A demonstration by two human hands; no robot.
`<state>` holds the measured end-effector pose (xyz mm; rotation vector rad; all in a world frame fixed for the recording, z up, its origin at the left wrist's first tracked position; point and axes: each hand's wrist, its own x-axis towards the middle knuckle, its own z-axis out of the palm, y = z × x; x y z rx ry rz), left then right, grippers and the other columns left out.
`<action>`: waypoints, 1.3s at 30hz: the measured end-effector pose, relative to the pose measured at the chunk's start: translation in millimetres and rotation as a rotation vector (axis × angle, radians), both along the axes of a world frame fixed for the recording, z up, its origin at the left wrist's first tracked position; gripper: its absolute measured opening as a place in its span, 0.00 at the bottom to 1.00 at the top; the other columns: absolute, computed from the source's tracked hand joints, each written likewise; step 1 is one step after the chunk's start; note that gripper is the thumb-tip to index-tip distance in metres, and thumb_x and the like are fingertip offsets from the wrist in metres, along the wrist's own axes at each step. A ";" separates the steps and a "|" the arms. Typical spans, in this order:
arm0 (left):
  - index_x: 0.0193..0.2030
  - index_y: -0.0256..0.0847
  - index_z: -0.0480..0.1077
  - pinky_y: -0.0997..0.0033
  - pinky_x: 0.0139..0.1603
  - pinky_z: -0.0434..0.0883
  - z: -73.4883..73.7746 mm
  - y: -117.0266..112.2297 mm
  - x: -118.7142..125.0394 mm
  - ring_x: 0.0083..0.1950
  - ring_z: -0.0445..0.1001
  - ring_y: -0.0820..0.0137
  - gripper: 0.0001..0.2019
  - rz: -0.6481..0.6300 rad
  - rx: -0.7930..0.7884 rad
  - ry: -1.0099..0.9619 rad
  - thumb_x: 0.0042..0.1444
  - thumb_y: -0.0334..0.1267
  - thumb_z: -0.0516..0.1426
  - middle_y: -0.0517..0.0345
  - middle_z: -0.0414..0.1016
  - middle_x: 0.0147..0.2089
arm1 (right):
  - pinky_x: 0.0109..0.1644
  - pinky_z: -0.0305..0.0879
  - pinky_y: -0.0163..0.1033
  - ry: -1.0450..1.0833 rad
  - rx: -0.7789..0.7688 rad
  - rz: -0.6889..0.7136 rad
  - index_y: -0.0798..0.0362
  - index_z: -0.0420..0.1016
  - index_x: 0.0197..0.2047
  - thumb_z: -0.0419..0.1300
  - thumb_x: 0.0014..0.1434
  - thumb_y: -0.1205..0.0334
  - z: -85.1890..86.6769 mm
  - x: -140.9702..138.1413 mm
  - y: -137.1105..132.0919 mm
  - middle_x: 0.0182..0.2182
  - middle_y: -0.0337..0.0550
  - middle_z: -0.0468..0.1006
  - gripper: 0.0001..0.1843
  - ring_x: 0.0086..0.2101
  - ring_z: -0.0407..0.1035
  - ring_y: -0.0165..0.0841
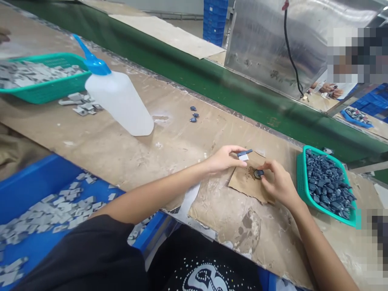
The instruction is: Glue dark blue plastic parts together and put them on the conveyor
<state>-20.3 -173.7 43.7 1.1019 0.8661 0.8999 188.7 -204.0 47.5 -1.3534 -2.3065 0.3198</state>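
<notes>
My left hand (222, 159) pinches a small plastic part (244, 154), dark blue-grey on top and white below, between thumb and fingers. To its right, my right hand (281, 182) is closed on a small dark plastic piece (260, 172). That piece is at a little round dark-rimmed thing, whose kind I cannot make out. Both hands are over a torn cardboard sheet (242, 182) with a wet brown stain. Beside my right hand stands a green basket (300, 186) full of similar dark pieces.
A white squeeze bottle (121, 101) with a blue nozzle leans on the bench. Several dark pieces (194, 115) lie farther back. A green basket (54, 95) of white parts is at left, a blue bin (18, 194) below. A co-worker's hands (332, 89) show beyond the green conveyor (182, 72).
</notes>
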 end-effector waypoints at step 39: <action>0.47 0.35 0.67 0.77 0.31 0.73 11.9 -45.7 8.2 0.33 0.71 0.77 0.13 0.160 1.092 0.316 0.53 0.30 0.54 0.50 0.72 0.42 | 0.44 0.69 0.49 0.983 -0.872 0.095 0.45 0.56 0.55 0.55 0.54 0.43 26.6 -31.6 -33.1 0.41 0.48 0.73 0.29 0.40 0.71 0.39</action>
